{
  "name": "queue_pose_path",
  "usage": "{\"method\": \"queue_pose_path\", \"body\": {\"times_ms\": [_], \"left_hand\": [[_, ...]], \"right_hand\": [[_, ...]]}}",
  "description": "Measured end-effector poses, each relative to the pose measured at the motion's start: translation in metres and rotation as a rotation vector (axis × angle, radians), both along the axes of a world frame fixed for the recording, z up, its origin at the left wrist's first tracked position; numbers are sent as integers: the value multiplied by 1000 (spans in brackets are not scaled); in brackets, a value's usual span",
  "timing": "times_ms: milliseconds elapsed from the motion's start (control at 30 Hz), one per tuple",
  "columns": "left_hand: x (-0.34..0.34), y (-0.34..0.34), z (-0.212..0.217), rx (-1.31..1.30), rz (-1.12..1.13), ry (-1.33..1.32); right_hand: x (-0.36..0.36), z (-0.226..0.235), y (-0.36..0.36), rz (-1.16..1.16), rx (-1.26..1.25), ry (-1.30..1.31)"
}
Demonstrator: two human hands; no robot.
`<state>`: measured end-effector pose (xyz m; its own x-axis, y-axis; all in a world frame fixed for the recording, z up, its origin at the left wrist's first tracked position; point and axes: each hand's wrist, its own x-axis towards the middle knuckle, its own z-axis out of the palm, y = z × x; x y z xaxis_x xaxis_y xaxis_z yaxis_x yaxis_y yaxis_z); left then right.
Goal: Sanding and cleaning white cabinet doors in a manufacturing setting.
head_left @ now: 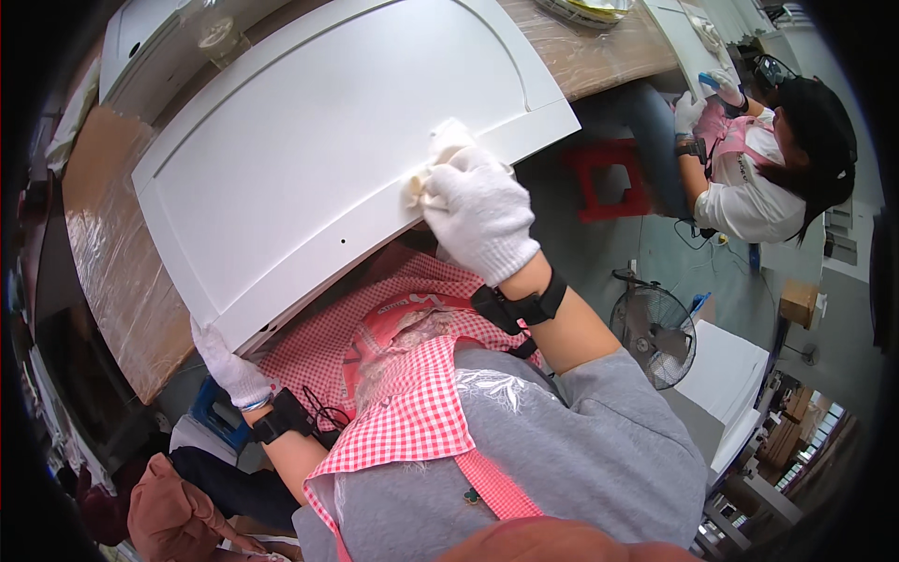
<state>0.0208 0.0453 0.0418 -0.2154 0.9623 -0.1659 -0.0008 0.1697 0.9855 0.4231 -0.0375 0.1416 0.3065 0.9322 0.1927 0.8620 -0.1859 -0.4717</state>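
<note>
A white cabinet door (309,150) with a recessed, curved-edged centre lies tilted across the table before me, its near edge over my lap. My right hand (482,211), in a white knit glove, is closed round a pale cloth (415,190) and presses it on the door's near border, right of the middle. My left hand (229,370), gloved too, holds the door's near left corner; the panel hides some of its fingers. A small dark hole (344,242) shows in the near border.
The plastic-wrapped table (112,253) reaches past the door on both sides. At the right a co-worker (749,178) sits by a red stool (613,178). A black fan (653,332) stands on the floor near my right elbow. Another person (173,510) is at lower left.
</note>
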Motion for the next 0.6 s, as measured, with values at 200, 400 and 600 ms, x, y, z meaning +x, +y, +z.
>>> {"method": "queue_pose_path", "body": {"times_ms": [200,400,600], "left_hand": [[-1,1,-1,15,-39,43],[-10,5,6,-13,-34,439],[84,-4,64,474,-164,1099]], "right_hand": [[0,-37,-13,166,136,85],[218,12,-28,-813,-268,-63],[115,15,5,-27,346,-143]]}}
